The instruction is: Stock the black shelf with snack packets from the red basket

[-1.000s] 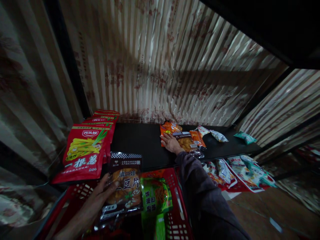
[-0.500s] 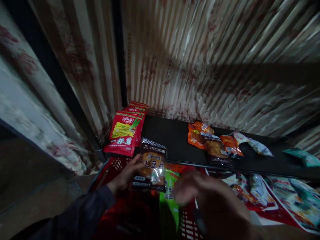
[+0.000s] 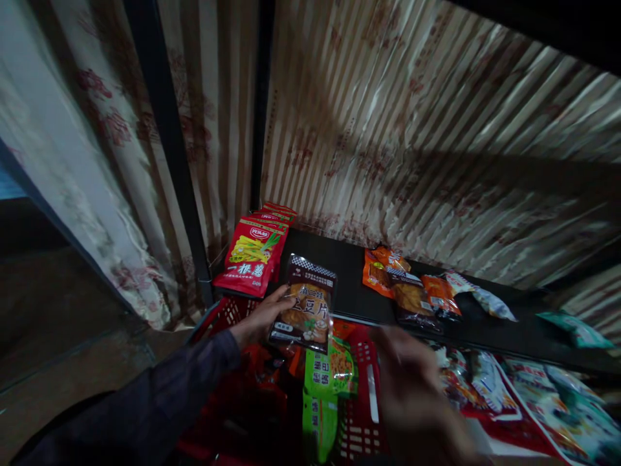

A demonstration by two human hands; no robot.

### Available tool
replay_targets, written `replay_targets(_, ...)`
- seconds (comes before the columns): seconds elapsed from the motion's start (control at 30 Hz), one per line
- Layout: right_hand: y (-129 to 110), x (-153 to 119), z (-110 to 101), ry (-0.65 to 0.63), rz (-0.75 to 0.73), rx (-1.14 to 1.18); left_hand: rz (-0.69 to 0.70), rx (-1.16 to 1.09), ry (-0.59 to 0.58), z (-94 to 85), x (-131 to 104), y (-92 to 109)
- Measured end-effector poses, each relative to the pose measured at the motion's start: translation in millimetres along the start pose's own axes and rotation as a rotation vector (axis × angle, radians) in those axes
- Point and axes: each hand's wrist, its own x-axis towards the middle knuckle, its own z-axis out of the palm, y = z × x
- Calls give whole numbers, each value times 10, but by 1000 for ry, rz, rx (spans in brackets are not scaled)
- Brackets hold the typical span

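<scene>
A: Entry one, the piece in hand?

B: Dark brown potato-slice pouch (image 3: pixel 308 304), checkered top band, printed face up, tilted. Location: in the left hand (image 3: pixel 257 322), over the perforated red shopping basket (image 3: pixel 365 353), near the front edge of the black shelf (image 3: pixel 350 285). Contact with that edge: impossible to tell.

A: Fingers?

B: Left: close together, pinching the pouch by one side edge; underside of the grip hidden. Right hand (image 3: pixel 412 382): badly blurred, beside the basket; spread or pressed together, impossible to tell. No load discernible.

A: Handling notes?

B: By judgement: firm pinch, light pressure, to spare brittle contents. Slick film, so a broad hold better than fingertips alone. Best kept printed face up, lower corners free of the pouches beneath. Other palm underneath in case of sagging.

A: Containers, with contents?

B: Basket: green snack pouch (image 3: pixel 330 366), second green pouch (image 3: pixel 320 424) just below; orange-and-dark packets deeper in, partly shadowed. Red-edged display bin (image 3: pixel 526 440), lower right: mixed white, red and teal packets, exact count unclear.

A: Shelf stock?

B: Overlapping red spring-onion snack pouches (image 3: pixel 252 259) at one end. Farther along: orange pouch (image 3: pixel 372 273), second brown pouch (image 3: pixel 412 301), orange packet (image 3: pixel 441 296), two whitish packets, teal packet (image 3: pixel 577 330).
</scene>
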Motion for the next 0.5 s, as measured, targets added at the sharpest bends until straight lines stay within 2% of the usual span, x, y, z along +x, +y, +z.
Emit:
replay_targets(0.1,259,877,186,277,311,143,12,-23,-35,60,90,1)
replay_targets(0.17,501,1276,285,222,540,325,34,-10,-122,124,152,2)
replay_targets(0.2,614,1413,325,148,604,424,44,5,-169,165,191,13)
replay_targets(0.27,792,1598,388,188,642,548,96,50,-199,261,296,65)
replay_targets(0.3,853,1663,410,218,638,570,140,78,-172,312,367,107)
replay_targets(0.37,926,1770,436,254,627,562,256,137,-39,407,536,207)
replay_targets(0.5,992,1938,436,206,594,529,339,141,197,530,882,366)
